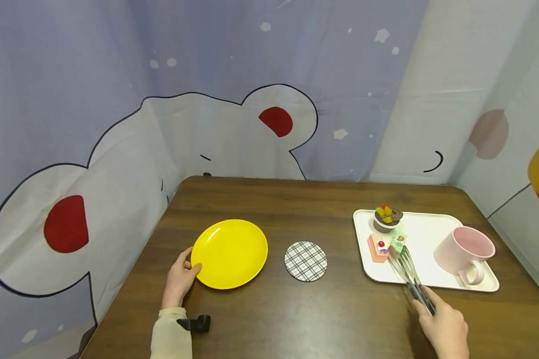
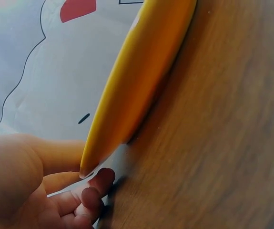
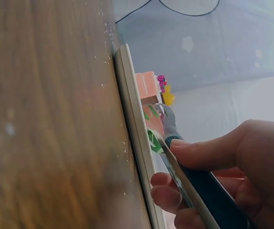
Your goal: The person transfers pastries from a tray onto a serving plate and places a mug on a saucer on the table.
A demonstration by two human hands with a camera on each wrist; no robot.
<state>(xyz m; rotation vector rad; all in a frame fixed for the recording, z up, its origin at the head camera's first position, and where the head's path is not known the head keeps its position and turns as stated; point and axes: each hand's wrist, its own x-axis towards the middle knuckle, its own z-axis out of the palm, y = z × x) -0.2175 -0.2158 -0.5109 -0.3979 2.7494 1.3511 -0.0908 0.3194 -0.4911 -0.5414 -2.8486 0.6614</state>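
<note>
My left hand point(image 1: 179, 279) pinches the near-left rim of a round yellow plate point(image 1: 229, 254), thumb above and fingers beneath. In the left wrist view the plate point(image 2: 127, 90) is seen edge-on, its held rim raised off the table. With my right hand point(image 1: 446, 324) I grip a pair of metal tongs point(image 3: 213, 191) with dark handles. The tong tips are over a white tray point(image 1: 424, 234), by a small green cake point(image 1: 400, 238). Whether they touch it I cannot tell. Beside it on the tray are a pink cake slice point(image 1: 376, 251) and a fruit-topped cupcake point(image 1: 383, 225).
A pink mug point(image 1: 449, 252) stands on the tray's right part, handle toward the near side. Between plate and tray lies a round checked coaster point(image 1: 305, 261). The brown wooden table point(image 1: 296, 319) meets a printed curtain point(image 1: 215, 134) at the back.
</note>
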